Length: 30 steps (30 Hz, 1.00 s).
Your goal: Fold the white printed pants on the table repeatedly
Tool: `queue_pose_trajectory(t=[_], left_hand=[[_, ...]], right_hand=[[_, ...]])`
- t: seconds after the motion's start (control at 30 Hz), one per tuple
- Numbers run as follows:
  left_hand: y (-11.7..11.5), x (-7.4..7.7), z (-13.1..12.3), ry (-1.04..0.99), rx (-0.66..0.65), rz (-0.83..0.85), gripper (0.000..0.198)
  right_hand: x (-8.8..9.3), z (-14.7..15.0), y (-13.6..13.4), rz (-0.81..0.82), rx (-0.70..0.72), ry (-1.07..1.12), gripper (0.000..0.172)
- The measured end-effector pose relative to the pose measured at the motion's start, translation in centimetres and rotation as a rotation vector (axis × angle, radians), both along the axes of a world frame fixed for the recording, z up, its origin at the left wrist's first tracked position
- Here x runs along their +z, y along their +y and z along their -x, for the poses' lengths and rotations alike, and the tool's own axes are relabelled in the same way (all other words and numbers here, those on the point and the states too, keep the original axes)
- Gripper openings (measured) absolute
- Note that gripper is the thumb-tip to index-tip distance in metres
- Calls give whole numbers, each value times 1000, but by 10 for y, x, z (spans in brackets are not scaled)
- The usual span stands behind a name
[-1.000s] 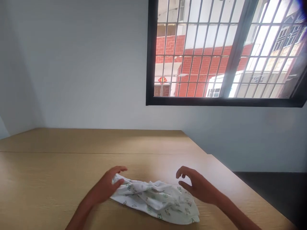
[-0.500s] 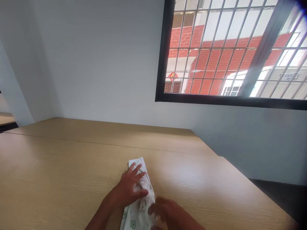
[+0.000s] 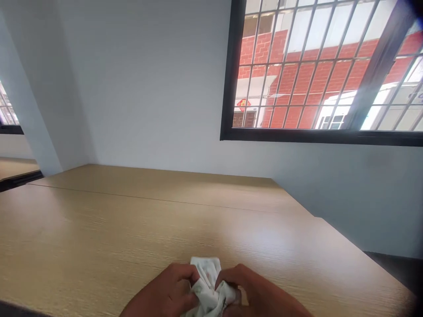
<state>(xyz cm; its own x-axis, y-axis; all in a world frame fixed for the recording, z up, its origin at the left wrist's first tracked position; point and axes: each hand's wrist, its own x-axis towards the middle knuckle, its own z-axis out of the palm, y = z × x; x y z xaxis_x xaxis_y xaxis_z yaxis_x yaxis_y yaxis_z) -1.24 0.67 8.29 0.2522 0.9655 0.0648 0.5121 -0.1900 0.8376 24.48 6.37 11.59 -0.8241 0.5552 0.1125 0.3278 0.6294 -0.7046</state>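
Note:
A white cloth (image 3: 207,295) with a faint print is bunched up at the near edge of the view, on or just above the wooden table (image 3: 132,233). My left hand (image 3: 175,288) grips its left side, thumb and fingers curled into the fabric. From the right, my right hand (image 3: 246,288) pinches another part of it between bent fingers and thumb. A short flat end of the cloth sticks out past both hands, away from me. The cloth's lower part is cut off by the frame.
The pale tabletop runs back to a grey-white wall (image 3: 148,88), with a thin seam across it. Its right edge slants toward me. A barred, black-framed window (image 3: 297,134) is at upper right, and a pillar (image 3: 29,97) stands at left.
The cloth lay stretched out under my spread left hand; now it is gathered and nearer to me. Both hands have closed on it. The view has shifted slightly left.

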Motion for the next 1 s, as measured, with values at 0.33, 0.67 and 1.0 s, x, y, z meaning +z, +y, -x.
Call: queue_pose_trajectory(t=[0.33, 0.67, 1.0], left_hand=[[64, 13, -37, 5, 226, -253, 33], [56, -24, -37, 343, -90, -71, 80], [28, 19, -32, 46, -153, 112, 32]], right_hand=[[0, -18, 69, -198, -474, 194, 35], [-53, -4, 27, -402, -367, -91, 63], [-12, -20, -1, 11, -207, -44, 19]])
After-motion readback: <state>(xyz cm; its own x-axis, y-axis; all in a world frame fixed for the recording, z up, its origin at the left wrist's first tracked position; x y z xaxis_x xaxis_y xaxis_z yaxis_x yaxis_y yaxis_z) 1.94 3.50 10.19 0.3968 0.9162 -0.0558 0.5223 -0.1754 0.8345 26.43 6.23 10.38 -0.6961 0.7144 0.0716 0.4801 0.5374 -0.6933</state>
